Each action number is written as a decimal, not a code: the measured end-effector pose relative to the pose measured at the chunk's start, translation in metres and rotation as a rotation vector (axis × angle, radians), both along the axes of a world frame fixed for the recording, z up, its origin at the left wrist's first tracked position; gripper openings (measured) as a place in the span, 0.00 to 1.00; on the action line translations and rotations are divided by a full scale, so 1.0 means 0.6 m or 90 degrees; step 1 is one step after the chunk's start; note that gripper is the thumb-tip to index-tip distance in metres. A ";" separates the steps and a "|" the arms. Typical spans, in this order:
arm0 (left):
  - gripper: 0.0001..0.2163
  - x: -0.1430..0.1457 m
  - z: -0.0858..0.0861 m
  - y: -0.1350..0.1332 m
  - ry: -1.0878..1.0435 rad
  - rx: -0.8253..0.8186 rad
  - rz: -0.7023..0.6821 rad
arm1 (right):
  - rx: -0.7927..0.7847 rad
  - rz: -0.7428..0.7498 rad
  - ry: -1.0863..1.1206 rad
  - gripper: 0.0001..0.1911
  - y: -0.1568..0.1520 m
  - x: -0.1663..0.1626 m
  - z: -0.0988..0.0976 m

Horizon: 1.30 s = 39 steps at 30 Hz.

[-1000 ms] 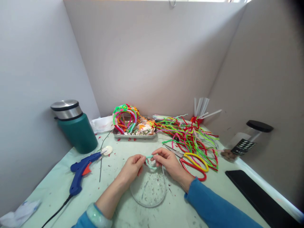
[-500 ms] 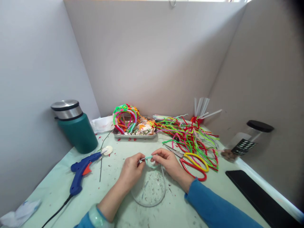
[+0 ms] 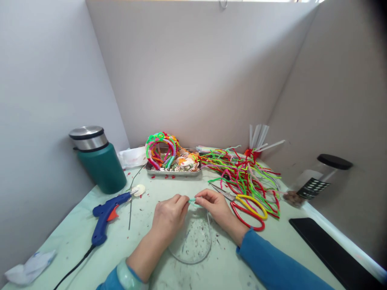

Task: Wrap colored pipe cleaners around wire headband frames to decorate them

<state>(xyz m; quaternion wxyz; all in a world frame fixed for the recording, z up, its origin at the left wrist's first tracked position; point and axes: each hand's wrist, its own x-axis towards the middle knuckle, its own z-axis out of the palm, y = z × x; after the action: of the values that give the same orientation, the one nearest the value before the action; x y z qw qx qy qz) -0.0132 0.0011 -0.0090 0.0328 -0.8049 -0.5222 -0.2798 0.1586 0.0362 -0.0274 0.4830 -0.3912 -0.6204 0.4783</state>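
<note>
Mid-frame, the left hand (image 3: 169, 213) and right hand (image 3: 215, 206) pinch a mint-green fuzzy pipe cleaner (image 3: 192, 200) onto a clear plastic headband (image 3: 209, 235); slackening either pinch could unwind it.

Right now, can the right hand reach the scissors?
Probably yes: the scissors lie just beside the right hand with nothing between them, though it is busy pinching the teal pipe cleaner.

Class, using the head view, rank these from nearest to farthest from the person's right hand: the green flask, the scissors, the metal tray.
From the right hand:
1. Scissors, just to its right.
2. Metal tray, behind it, toward the back wall.
3. Green flask, far left.
</note>
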 end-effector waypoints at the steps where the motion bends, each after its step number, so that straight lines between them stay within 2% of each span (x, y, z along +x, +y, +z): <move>1: 0.09 0.000 -0.001 0.001 -0.017 -0.004 -0.005 | 0.010 -0.004 -0.010 0.06 0.000 0.000 -0.001; 5: 0.09 -0.003 -0.003 0.008 -0.158 -0.061 0.005 | 0.010 -0.012 0.000 0.09 -0.001 -0.001 -0.001; 8: 0.08 -0.006 -0.002 0.017 -0.269 -0.139 0.051 | -0.028 -0.003 0.035 0.14 -0.004 -0.001 0.005; 12: 0.10 -0.011 -0.002 0.027 -0.350 -0.234 0.114 | -0.034 -0.006 0.033 0.15 -0.008 0.001 0.015; 15: 0.10 -0.015 -0.007 0.030 -0.359 -0.219 0.127 | -0.049 0.006 0.078 0.16 -0.010 0.004 0.017; 20: 0.11 -0.017 -0.012 0.029 -0.295 -0.173 0.097 | -0.086 0.082 0.249 0.17 -0.006 0.010 0.012; 25: 0.12 -0.012 -0.004 0.028 -0.303 -0.206 0.114 | -0.118 0.114 0.344 0.26 0.001 0.010 0.009; 28: 0.13 -0.010 0.001 0.028 -0.336 -0.236 0.120 | -0.099 0.065 0.304 0.22 0.006 0.008 0.006; 32: 0.13 -0.006 0.004 0.026 -0.375 -0.261 0.116 | -0.080 0.025 0.154 0.15 0.006 0.003 0.001; 39: 0.14 0.000 0.003 0.025 -0.456 -0.345 0.055 | -0.046 0.077 -0.013 0.11 -0.002 0.000 0.005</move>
<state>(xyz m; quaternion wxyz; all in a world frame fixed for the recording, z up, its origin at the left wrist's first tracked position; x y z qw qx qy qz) -0.0134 0.0158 -0.0072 -0.3501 -0.6143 -0.5885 -0.3921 0.1585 0.0352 -0.0244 0.4326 -0.3752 -0.6299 0.5246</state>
